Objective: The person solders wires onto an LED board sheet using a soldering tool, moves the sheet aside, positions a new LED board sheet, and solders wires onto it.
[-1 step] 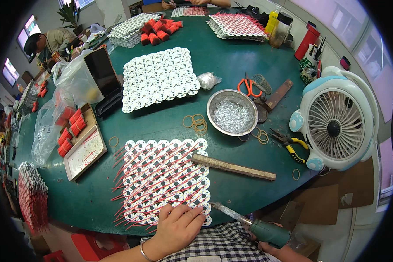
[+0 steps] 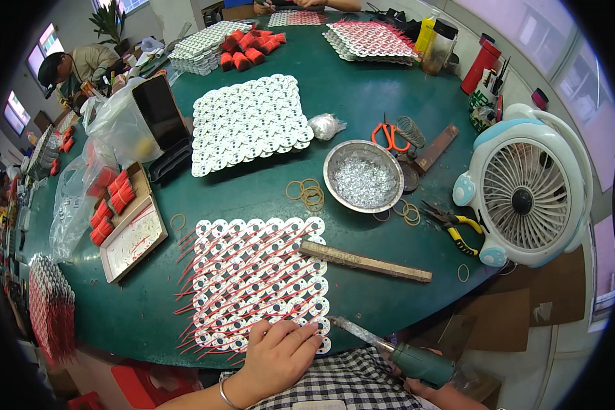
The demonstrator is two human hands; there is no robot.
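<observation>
A square panel of round white circuit boards [image 2: 256, 281] lies before me, thin red wires [image 2: 184, 309] slanting across it and sticking out past its left side. Over its near edge, toward the right corner, rests my left hand [image 2: 280, 359], fingers bent and close together; whatever is under the fingertips is hidden. My right hand [image 2: 427, 391], partly out of view behind the handle, grips a soldering iron [image 2: 422, 364] with a green handle. The iron's tip is at the panel's lower right boards. A narrow wooden strip [image 2: 365, 261] lies with one end on the panel's right side.
Farther back are a metal bowl of silvery bits [image 2: 363, 175], a stack of white board panels [image 2: 249, 123], pliers [image 2: 458, 229] and orange-handled scissors [image 2: 391, 137]. A fan [image 2: 523, 198] stands right. At left are a cardboard tray [image 2: 135, 239] and wire bundles [image 2: 121, 193]. Other people work beyond.
</observation>
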